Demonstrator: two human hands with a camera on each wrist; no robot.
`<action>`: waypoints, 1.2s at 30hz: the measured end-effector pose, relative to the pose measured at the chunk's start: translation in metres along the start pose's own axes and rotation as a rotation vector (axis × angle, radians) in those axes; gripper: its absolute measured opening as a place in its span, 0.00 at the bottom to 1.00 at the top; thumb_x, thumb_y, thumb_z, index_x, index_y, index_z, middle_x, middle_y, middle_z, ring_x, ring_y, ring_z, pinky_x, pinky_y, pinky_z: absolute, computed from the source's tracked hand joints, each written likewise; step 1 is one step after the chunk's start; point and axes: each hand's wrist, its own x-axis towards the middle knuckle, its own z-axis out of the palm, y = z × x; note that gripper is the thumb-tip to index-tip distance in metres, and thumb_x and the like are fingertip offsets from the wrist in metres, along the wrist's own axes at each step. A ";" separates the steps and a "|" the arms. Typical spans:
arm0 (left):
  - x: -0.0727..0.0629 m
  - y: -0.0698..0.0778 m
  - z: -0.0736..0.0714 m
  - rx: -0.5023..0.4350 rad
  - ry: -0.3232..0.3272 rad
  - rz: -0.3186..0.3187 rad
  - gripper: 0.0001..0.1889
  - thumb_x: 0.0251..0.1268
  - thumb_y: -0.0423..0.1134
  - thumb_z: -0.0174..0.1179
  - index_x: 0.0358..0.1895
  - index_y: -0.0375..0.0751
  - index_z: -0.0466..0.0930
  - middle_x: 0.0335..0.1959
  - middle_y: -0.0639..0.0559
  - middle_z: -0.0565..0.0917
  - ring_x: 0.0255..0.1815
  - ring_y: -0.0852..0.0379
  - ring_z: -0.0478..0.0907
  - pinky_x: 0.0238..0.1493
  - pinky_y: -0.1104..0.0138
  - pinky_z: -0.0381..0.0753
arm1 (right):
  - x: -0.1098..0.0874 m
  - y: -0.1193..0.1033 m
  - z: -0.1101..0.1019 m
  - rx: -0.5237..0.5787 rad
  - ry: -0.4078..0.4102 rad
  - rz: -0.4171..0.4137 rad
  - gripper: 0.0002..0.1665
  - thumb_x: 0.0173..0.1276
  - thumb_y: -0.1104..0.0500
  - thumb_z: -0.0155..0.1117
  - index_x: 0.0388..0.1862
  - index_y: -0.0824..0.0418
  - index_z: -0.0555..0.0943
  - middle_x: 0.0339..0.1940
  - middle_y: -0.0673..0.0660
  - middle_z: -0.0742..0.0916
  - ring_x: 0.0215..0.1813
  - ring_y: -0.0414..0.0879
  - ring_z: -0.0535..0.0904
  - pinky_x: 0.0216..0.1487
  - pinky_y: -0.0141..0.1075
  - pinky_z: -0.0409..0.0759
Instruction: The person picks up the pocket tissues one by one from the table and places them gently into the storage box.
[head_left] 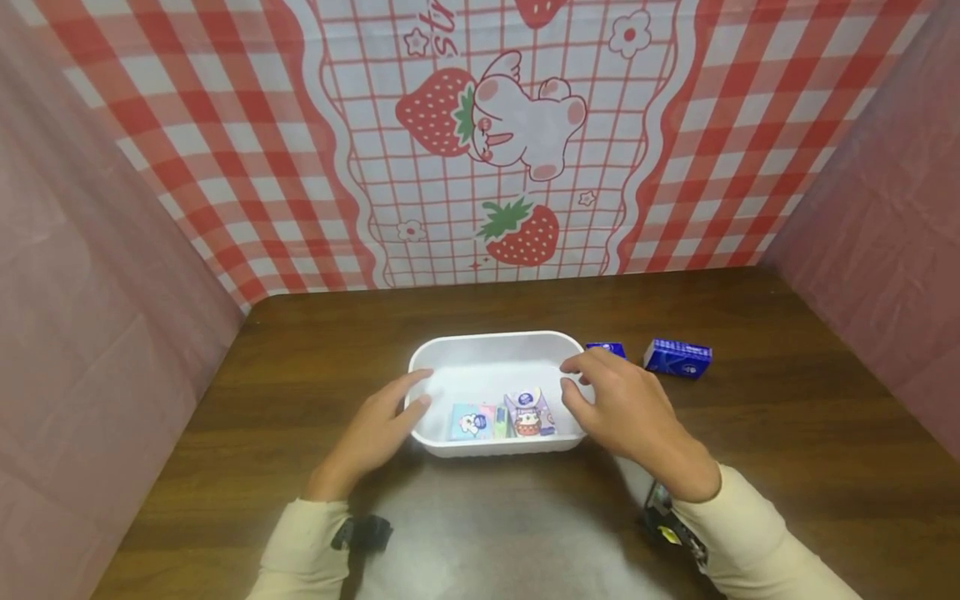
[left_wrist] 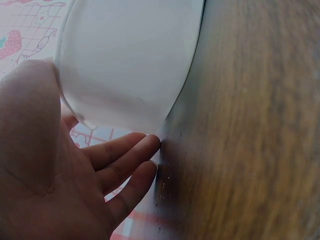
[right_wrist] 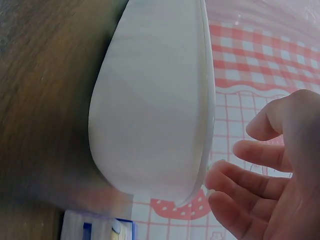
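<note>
A white plastic tray with rounded corners sits on the wooden table, holding a light-blue and pink printed pack, a purple printed pack and a greenish one between them. My left hand is at the tray's left end, thumb and index fingertips over the rim. Its other fingers stretch loosely beside the outer wall in the left wrist view. At the right end, my right hand hovers with loosely bent fingers and nothing in them. The right wrist view shows a gap between its thumb and the tray wall.
A dark blue pack lies right of the tray on the wooden table. Another blue pack shows partly behind my right hand. A red-and-white strawberry cloth hangs at the back, with pink cloth along both sides.
</note>
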 end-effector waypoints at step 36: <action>0.002 -0.002 0.000 0.009 0.009 0.033 0.25 0.76 0.55 0.52 0.73 0.58 0.68 0.74 0.51 0.69 0.75 0.47 0.63 0.70 0.41 0.62 | -0.013 0.037 -0.014 -0.048 -0.065 0.123 0.14 0.65 0.56 0.65 0.47 0.60 0.86 0.44 0.58 0.88 0.33 0.48 0.78 0.29 0.45 0.81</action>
